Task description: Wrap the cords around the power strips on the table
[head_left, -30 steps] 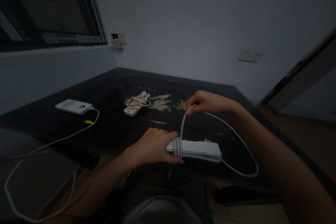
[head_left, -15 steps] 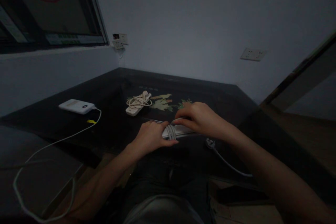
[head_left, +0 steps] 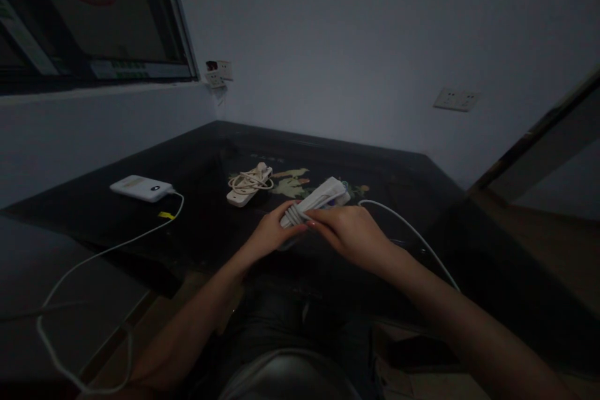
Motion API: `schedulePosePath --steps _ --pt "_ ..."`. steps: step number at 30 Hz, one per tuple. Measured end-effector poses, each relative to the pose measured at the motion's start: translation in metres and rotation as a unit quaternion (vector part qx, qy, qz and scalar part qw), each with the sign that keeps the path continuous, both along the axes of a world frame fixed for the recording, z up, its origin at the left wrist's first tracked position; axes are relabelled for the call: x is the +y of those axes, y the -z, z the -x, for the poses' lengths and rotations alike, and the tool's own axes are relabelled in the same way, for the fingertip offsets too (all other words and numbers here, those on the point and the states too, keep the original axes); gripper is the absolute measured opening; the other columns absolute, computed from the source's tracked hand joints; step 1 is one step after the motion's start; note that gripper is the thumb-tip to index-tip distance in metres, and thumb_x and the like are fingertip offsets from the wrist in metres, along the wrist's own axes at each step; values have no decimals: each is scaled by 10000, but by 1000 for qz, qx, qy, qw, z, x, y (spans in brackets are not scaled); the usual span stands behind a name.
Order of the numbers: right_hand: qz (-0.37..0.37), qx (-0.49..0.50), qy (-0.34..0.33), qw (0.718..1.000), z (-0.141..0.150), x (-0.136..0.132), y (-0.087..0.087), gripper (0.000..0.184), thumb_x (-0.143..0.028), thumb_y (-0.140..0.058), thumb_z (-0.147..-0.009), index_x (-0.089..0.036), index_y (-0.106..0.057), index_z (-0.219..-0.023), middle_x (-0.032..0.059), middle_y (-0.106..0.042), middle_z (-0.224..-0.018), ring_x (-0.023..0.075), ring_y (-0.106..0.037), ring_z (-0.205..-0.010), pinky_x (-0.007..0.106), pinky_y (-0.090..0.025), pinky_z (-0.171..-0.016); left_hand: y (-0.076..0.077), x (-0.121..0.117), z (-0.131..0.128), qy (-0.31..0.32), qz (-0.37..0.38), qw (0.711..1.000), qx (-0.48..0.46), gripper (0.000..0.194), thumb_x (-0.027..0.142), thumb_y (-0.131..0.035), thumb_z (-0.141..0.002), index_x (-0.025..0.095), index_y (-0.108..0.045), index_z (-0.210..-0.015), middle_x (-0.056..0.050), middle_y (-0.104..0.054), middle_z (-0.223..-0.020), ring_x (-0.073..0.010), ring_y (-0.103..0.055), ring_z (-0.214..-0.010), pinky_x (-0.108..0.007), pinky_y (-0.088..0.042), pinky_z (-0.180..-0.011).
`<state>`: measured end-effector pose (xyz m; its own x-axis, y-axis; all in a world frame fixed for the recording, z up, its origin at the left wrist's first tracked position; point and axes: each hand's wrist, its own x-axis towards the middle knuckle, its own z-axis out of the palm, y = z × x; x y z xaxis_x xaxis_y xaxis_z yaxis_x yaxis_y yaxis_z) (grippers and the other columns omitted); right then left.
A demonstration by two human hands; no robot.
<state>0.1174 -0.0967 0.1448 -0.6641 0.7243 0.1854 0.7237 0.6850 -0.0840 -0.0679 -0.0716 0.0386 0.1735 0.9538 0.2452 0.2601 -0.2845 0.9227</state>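
A white power strip point(head_left: 322, 194) slants away from me above the dark table, its near end wrapped in several turns of grey-white cord point(head_left: 293, 216). My left hand point(head_left: 268, 229) is closed around that wrapped end. My right hand point(head_left: 355, 229) pinches the cord beside the turns, its thumb and fingers close to my left fingertips. Behind my right hand, a loose length of cord point(head_left: 415, 230) arcs to the right and passes behind my forearm. The plug on the cord is hidden.
Left of my hands, another power strip point(head_left: 238, 199) lies with its cord coiled on top. A white power bank point(head_left: 143, 189) at the left has a cable point(head_left: 100, 253) hanging over the table edge. A yellow tag point(head_left: 166, 215) lies nearby. Walls border the table point(head_left: 384, 169) behind.
The power strip has turned from nearly level to slanting away from me. My right hand has shifted down along the cord. The plug at the right has gone from view, and the cord now arcs higher.
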Motion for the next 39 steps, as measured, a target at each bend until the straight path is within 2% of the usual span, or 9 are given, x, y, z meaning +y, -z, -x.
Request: schedulePosePath --steps 2,4,8,11,18,24,31,35,39 --pt "12 8 3 1000 -1 3 3 309 -307 -404 -966 -242 -638 -1158 73 -736 -973 192 -674 -795 256 -374 -638 2 0 -1 42 69 993 -91 645 439 -750 -648 145 -542 -1183 -102 -650 -1125 -232 -616 -994 -343 -477 -870" --pt "23 17 8 1000 -2 5 7 318 -308 -392 -971 -237 -626 -1175 76 -735 -985 202 -681 -823 260 -388 -649 3 -2 -2 79 138 975 -158 676 431 -788 -612 142 -535 -1169 -93 -663 -1035 -204 -640 -869 -326 -511 -776" --pt "31 23 17 999 -1 6 15 308 -297 -369 -980 -205 -653 -1056 72 -737 -935 205 -685 -829 258 -388 -648 3 -7 -4 91 199 946 -239 677 435 -798 -618 154 -497 -1156 -48 -649 -865 -147 -619 -621 -281 -514 -564" --pt "27 -7 8 1000 1 2 21 285 -271 -376 -979 -177 -643 -1013 88 -735 -933 204 -686 -815 256 -371 -627 4 -6 -6 72 197 946 -247 635 411 -798 -631 174 -502 -1140 -26 -643 -848 -129 -609 -584 -273 -513 -554" --pt "-6 -51 -8 999 2 -2 21 251 -245 -408 -967 -168 -622 -1073 100 -734 -950 209 -685 -815 253 -339 -593 0 -9 -8 68 183 954 -227 597 354 -806 -633 192 -482 -1107 -23 -616 -953 -131 -618 -705 -279 -539 -633" --pt "8 -29 -23 999 -1 0 20 248 -256 -413 -968 -182 -633 -1056 86 -735 -966 197 -685 -819 248 -350 -603 -1 -11 -10 32 120 979 -160 541 366 -776 -663 192 -460 -1067 -1 -606 -924 -147 -612 -776 -273 -527 -685" --pt "12 29 -65 997 -11 2 25 292 -277 -392 -971 -183 -648 -1073 78 -741 -930 183 -690 -791 240 -396 -622 1 -7 -9 -18 52 994 -92 539 364 -758 -667 176 -491 -1096 -52 -640 -1069 -213 -608 -992 -334 -481 -877" --pt "17 44 -70 996 -14 0 27 291 -262 -403 -965 -179 -643 -1108 90 -739 -972 192 -693 -832 247 -425 -664 0 -5 -10 -23 57 995 -82 476 365 -757 -664 149 -556 -1037 -67 -661 -1035 -225 -612 -981 -353 -472 -892" --pt "30 72 -54 996 -18 0 31 272 -244 -411 -960 -190 -638 -1098 81 -730 -1017 201 -684 -894 258 -434 -707 -3 -10 -11 -12 88 987 -136 514 392 -777 -638 146 -562 -1035 -66 -667 -998 -214 -630 -917 -341 -506 -825"
